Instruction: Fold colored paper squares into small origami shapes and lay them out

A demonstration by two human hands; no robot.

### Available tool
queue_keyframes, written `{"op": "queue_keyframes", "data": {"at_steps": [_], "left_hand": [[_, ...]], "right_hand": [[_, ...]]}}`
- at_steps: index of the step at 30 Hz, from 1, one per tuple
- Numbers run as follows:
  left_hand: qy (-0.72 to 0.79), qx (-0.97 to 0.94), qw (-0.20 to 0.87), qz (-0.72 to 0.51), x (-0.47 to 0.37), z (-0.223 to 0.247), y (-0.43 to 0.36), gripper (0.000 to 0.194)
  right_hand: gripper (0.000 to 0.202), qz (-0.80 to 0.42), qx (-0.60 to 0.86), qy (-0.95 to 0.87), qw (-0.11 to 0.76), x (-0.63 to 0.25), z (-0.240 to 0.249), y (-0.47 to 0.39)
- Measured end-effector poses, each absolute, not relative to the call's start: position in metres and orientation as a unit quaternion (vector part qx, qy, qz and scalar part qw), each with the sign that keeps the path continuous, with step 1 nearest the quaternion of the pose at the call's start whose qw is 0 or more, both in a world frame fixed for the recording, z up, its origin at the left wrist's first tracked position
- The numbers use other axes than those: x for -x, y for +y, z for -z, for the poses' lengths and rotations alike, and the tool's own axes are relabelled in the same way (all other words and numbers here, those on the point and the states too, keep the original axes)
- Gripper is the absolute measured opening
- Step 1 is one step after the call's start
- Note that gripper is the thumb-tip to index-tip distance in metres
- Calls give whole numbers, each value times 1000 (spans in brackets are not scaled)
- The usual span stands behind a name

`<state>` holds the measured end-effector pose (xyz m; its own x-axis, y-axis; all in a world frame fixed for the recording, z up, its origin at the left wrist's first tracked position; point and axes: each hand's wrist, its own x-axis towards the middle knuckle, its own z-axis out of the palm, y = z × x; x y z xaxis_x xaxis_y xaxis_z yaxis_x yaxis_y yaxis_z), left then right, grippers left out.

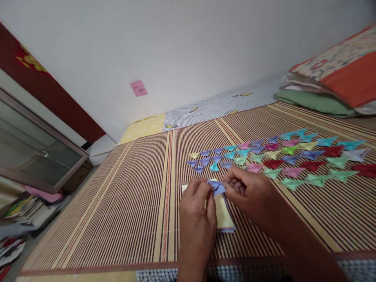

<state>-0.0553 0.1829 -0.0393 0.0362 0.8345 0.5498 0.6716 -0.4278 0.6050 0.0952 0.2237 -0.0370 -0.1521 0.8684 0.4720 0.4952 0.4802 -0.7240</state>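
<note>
A small folded purple-blue origami paper [216, 187] is pinched between both hands. My left hand [197, 207] grips its left side with thumb and fingers bent. My right hand [249, 190] pinches its right end, the other fingers curled in. Below it lies a stack of square paper [223, 213], pale yellow on top with bluish edges under it; my left hand hides part of this stack. Just beyond the hands, several rows of folded paper cranes [272, 162] in many colours spread to the right.
A striped bamboo mat [141, 188] covers the bed. Folded bedding and a pillow [337, 74] are piled at the back right. On the white wall hangs a pink note [138, 88]. A glass-fronted cabinet [38, 145] and stacked books [25, 211] stand at the left.
</note>
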Motion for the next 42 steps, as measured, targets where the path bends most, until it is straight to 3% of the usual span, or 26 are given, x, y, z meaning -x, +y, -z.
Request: {"op": "queue_keyframes", "data": {"at_steps": [9, 23, 33, 42], "left_hand": [[522, -712, 71, -465, 56, 45, 185, 28], [505, -707, 109, -483, 48, 52, 191, 25], [530, -675, 154, -490, 54, 49, 192, 21], [525, -606, 303, -515, 57, 43, 187, 22]], "right_hand": [[8, -227, 468, -736, 435, -87, 39, 224], [13, -193, 468, -727, 464, -96, 39, 229], [18, -119, 373, -797, 459, -87, 44, 229], [12, -96, 359, -814, 447, -87, 41, 227]]}}
